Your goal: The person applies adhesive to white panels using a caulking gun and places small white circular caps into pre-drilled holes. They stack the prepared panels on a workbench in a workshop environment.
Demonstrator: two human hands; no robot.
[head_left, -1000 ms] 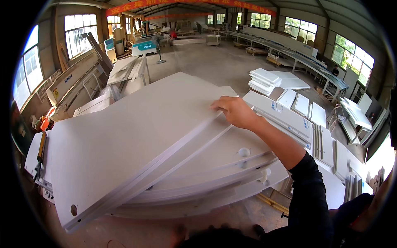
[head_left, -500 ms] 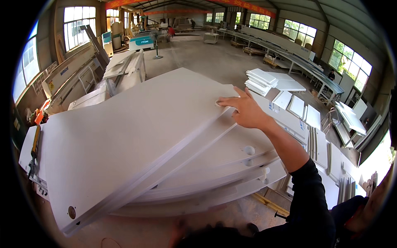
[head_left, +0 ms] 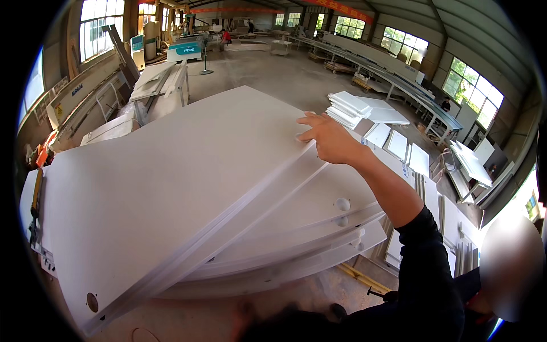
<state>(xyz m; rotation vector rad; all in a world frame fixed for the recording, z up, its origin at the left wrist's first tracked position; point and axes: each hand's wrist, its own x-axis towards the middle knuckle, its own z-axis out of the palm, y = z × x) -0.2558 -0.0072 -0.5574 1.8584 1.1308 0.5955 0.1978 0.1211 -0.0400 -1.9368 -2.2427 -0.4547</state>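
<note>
A large white panel (head_left: 171, 165) with a curved left outline lies on top of a stack of similar white panels (head_left: 296, 211). The stacked ones sit turned at a different angle and have round holes near their right ends. My right hand (head_left: 333, 139) reaches over the top panel's far right corner. Its fingers are apart and bent slightly, with the tips on the surface beside a round hole. The thumb is hard to make out. A round hole (head_left: 92, 302) also shows near the panel's lower left corner. My left hand is out of view.
A co-worker with a dark sleeve (head_left: 473, 285) stands close on my right. White panel piles (head_left: 347, 108) lie beyond my right arm. At left are a yellow-and-black tool (head_left: 37, 194) and a board-laden bench (head_left: 154, 85); a fan (head_left: 205, 57) stands farther back.
My view has shifted slightly. My right hand has moved a little over the panel's corner, and its fingers have come closer together. The panel's lower left end sits slightly lower in view.
</note>
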